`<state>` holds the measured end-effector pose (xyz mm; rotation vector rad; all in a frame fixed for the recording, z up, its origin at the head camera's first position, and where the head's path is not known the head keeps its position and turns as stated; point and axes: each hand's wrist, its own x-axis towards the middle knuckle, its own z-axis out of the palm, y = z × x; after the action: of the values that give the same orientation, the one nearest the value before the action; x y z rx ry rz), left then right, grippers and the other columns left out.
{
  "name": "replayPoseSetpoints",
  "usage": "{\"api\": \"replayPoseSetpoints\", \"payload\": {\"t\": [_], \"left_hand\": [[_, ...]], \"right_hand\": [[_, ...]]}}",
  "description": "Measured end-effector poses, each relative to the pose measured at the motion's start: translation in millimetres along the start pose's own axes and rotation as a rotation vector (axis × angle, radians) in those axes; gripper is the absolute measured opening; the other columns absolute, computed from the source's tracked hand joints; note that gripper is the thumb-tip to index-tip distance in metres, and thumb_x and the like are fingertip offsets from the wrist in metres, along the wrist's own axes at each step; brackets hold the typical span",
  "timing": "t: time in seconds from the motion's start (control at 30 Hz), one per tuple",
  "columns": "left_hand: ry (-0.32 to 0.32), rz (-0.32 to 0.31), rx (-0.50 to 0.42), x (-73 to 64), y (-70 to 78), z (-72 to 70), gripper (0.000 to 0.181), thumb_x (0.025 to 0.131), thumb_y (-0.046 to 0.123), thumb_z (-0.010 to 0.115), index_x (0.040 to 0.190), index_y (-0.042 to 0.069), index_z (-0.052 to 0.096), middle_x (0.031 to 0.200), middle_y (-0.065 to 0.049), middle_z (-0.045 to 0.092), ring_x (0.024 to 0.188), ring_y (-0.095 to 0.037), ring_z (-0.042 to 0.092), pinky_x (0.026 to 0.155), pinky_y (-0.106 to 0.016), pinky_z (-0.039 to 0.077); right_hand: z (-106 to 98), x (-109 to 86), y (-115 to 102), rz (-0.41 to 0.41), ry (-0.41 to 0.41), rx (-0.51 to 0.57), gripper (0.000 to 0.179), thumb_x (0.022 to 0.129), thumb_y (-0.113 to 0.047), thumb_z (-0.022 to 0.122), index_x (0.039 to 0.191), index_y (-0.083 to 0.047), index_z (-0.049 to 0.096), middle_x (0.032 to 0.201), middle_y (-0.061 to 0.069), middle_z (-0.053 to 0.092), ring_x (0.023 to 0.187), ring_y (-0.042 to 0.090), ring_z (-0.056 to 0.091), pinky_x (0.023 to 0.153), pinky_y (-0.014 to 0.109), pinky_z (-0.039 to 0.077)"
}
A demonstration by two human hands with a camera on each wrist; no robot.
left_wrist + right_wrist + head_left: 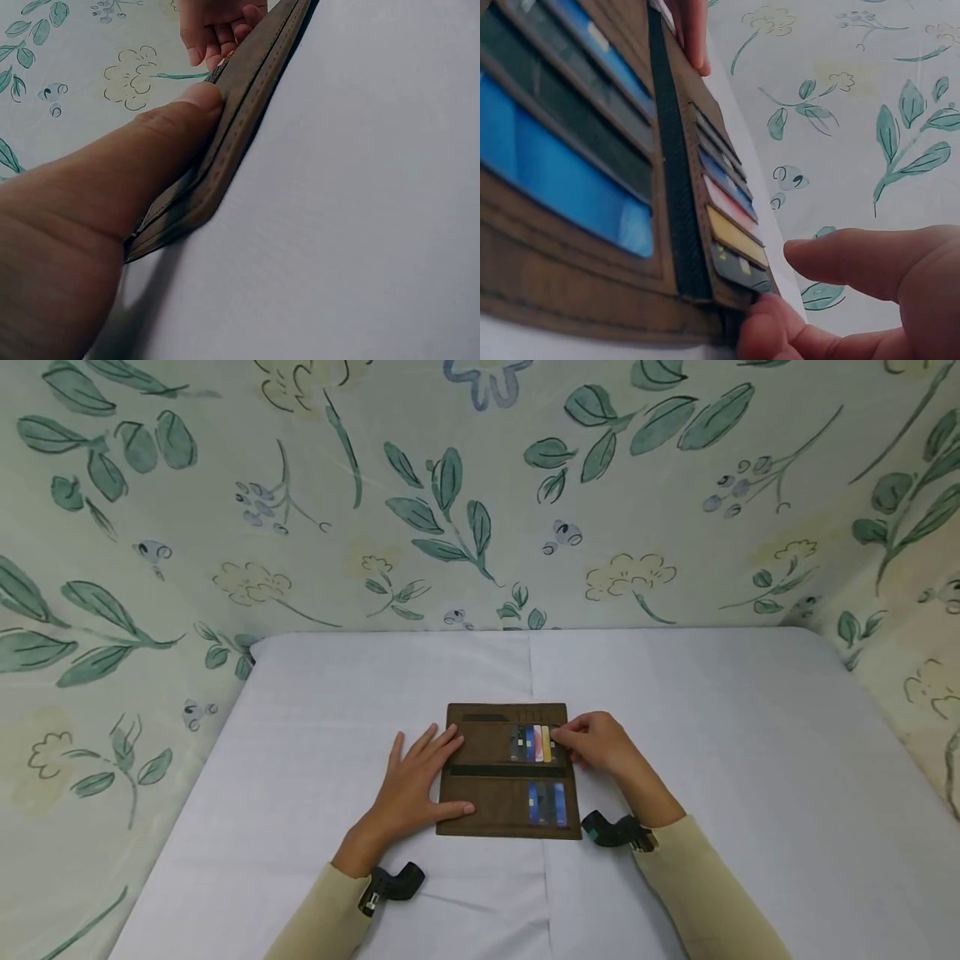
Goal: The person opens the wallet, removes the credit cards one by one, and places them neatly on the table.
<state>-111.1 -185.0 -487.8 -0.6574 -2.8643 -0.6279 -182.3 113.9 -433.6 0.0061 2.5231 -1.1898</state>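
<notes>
A brown wallet (pixel 487 814) lies unfolded on the white-covered table, with a dark strip across its fold. Spread over its left edge is my left hand (pixel 411 789), whose thumb rests on the lower half and fingertips on the upper. My right hand (pixel 600 745) is at the upper half's right edge. In the right wrist view, its fingertip touches the edge of a dark card (pixel 739 271), while the other digit stands apart from it. That card ends a staggered row with a yellow card (pixel 736 236). The lower half holds blue cards (pixel 560 804).
A white cloth (pixel 315 710) covers the table. Behind and beside it hangs a leaf-patterned curtain (pixel 465 593). Black cameras are strapped at the left wrist (pixel 397 882) and the right wrist (pixel 611 831), close above the cloth.
</notes>
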Motion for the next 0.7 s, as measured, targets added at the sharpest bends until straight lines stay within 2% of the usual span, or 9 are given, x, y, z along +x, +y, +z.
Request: {"api": "replayPoseSetpoints", "payload": {"t": [0.27,0.5,0.7], "left_hand": [[0.016,0.011,-0.009,-1.4,-0.1,2.6,0.098,0.072,0.070,0.068,0.150,0.018,0.037,0.157,0.000,0.029,0.146,-0.027,0.020,0.111,-0.064,0.000],[0.016,0.011,-0.008,-3.4,0.1,0.9,0.098,0.073,0.070,0.067,0.150,0.018,0.037,0.157,0.000,0.029,0.146,-0.027,0.020,0.111,-0.064,0.000],[0.025,0.022,-0.009,-3.2,-0.7,3.1,0.097,0.074,0.071,0.066,0.150,0.018,0.036,0.157,0.000,0.029,0.145,-0.028,0.020,0.111,-0.064,0.001]], "right_hand": [[-4.6,-6.5,-2.7,0.029,-0.062,0.040,0.035,0.095,-0.031,0.058,0.094,0.004,0.064,0.075,0.008,0.064,0.061,0.016,0.060,0.053,0.028,0.049],[-5.6,-9.2,-6.9,0.056,-0.080,0.122,0.041,0.096,-0.034,0.057,0.102,0.006,0.063,0.085,0.010,0.067,0.065,0.016,0.059,0.053,0.026,0.047],[-7.4,-10.3,-4.2,0.057,-0.080,0.166,0.045,0.096,-0.034,0.055,0.110,0.007,0.063,0.091,0.012,0.070,0.069,0.016,0.065,0.053,0.027,0.048]]}}
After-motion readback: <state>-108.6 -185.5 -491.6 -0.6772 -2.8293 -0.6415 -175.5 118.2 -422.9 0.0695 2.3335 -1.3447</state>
